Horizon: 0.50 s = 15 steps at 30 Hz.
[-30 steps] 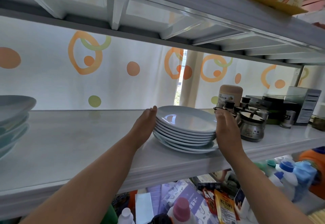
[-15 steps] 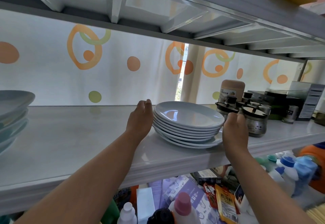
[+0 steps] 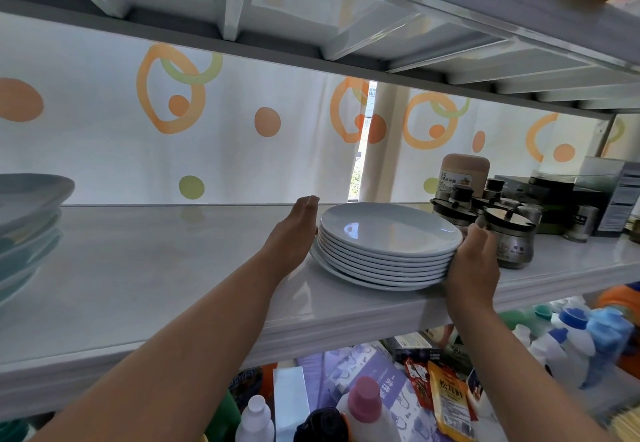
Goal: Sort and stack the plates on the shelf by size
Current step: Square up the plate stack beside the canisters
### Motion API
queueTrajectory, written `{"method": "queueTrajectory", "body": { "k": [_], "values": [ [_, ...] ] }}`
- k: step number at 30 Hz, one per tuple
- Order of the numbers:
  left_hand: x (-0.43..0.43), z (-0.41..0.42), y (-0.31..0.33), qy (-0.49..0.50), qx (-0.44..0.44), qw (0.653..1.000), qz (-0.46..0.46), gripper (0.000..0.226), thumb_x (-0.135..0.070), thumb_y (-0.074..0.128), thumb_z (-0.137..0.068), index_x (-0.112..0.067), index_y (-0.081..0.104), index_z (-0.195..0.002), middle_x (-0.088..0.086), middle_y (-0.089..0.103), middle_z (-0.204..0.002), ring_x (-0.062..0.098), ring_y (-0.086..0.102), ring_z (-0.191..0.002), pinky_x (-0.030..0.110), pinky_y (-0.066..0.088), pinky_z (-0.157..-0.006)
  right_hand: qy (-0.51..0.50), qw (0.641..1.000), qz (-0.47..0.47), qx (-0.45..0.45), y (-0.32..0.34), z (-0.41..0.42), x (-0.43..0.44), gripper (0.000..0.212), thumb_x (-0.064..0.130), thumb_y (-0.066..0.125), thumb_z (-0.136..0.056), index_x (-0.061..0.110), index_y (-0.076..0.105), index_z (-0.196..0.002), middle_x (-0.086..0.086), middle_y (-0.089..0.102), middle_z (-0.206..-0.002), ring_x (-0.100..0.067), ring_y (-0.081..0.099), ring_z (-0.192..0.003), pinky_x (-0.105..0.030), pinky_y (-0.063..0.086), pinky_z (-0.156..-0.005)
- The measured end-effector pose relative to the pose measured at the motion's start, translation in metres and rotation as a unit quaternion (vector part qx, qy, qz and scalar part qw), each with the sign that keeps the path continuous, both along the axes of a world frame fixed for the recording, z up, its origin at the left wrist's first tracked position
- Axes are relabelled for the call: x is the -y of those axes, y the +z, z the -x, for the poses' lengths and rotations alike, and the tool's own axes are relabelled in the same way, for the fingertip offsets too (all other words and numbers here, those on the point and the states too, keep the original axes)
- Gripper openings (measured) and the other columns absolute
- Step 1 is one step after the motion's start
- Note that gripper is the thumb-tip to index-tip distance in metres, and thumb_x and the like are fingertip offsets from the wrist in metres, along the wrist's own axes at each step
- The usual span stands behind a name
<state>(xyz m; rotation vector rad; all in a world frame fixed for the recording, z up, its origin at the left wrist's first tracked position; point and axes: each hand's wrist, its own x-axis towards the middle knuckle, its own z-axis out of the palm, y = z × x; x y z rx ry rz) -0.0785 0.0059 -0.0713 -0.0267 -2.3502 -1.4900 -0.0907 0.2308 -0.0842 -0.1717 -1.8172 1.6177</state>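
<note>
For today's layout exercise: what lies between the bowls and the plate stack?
Head view: bare shelf, then the left hand beside the plate stack.

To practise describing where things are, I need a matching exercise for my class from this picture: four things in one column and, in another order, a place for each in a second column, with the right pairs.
Things
1. white plate stack
2. pale blue dishes
3. tan jar
4. pink-capped bottle

Places
A. below the shelf
B. between the left hand and the right hand
C. at the shelf's left edge
D. behind the dark-lidded pots

Pairs: 1-B, 2-C, 3-D, 4-A
</note>
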Motion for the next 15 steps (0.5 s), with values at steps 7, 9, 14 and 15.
{"method": "queueTrajectory", "body": {
  "k": [7, 9, 14, 15],
  "values": [
    [0.005, 0.012, -0.006, 0.014, 0.015, 0.999, -0.034, 0.053, -0.054, 0.025, -0.094, -0.022, 0.042, -0.132, 0.011, 0.057, -0.127, 0.028, 0.052, -0.117, 0.043, 0.036, -0.102, -0.033, 0.999, 0.007, -0.024, -0.01, -0.004, 0.007, 0.034, 0.04, 0.026, -0.083, 0.018, 0.048, -0.096, -0.005, 0.055, -0.096, -0.024, 0.05, -0.091, -0.038, 0.038, -0.079],
    [0.004, 0.01, -0.006, 0.005, 0.017, 0.999, -0.042, 0.055, -0.056, 0.025, -0.092, -0.02, 0.044, -0.129, 0.012, 0.058, -0.124, 0.028, 0.053, -0.115, 0.048, 0.036, -0.104, -0.028, 1.0, 0.003, -0.012, -0.009, -0.003, 0.007, 0.037, 0.043, 0.024, -0.082, 0.019, 0.048, -0.099, -0.004, 0.054, -0.096, -0.022, 0.048, -0.091, -0.039, 0.037, -0.082],
    [0.002, 0.008, -0.003, 0.019, 0.01, 0.998, -0.053, 0.051, -0.05, 0.027, -0.095, -0.013, 0.045, -0.127, 0.012, 0.055, -0.114, 0.025, 0.05, -0.108, 0.034, 0.036, -0.093, -0.005, 0.996, -0.084, 0.008, -0.008, -0.003, 0.01, 0.051, 0.044, 0.025, -0.079, 0.015, 0.053, -0.11, 0.0, 0.053, -0.093, -0.019, 0.045, -0.087, -0.031, 0.028, -0.076],
    [0.002, 0.008, -0.002, 0.014, 0.011, 0.998, -0.056, 0.054, -0.051, 0.029, -0.093, -0.011, 0.047, -0.126, 0.016, 0.057, -0.113, 0.028, 0.051, -0.11, 0.036, 0.037, -0.095, -0.001, 0.996, -0.089, 0.011, -0.008, -0.003, 0.01, 0.051, 0.044, 0.025, -0.078, 0.015, 0.054, -0.109, -0.001, 0.053, -0.092, -0.019, 0.045, -0.086, -0.031, 0.028, -0.075]
  ]
}}
